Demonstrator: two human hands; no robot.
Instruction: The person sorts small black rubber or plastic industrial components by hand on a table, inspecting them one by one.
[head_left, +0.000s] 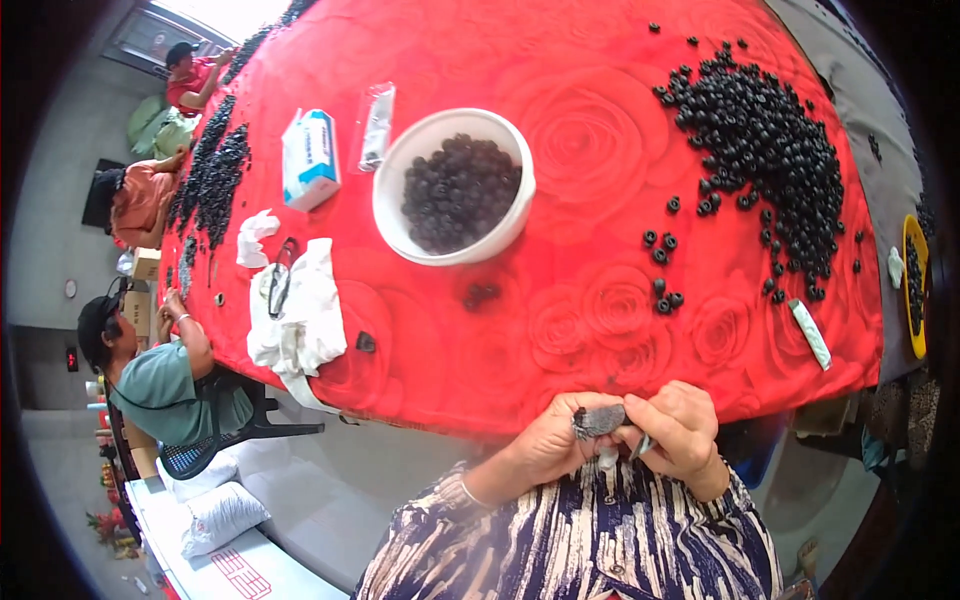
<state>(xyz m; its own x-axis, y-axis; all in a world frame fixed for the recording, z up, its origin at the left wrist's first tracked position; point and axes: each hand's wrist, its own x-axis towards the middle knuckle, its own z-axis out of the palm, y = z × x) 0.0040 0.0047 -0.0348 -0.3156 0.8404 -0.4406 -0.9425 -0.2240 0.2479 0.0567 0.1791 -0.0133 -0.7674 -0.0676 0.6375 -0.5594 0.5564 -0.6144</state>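
Close to my body, at the table's near edge, my two hands meet. My left hand [548,440] is closed round a small dark grey piece [600,421] with a rough black end; its exact kind is unclear. My right hand [684,428] is closed beside it on a thin tool [643,446], of which a short silvery part shows below the fingers. Some white material [607,458] shows beneath the left fingers. Beyond them stands a white bowl [385,212] filled with small black ring-like parts [462,190].
A large heap of black parts [765,150] spreads at right, with a white-wrapped strip [810,335] nearby. Left of the bowl are a blue-white box [311,160], a clear packet [377,125] and white cloth [315,325] with black scissors [279,280]. Several people sit at far left.
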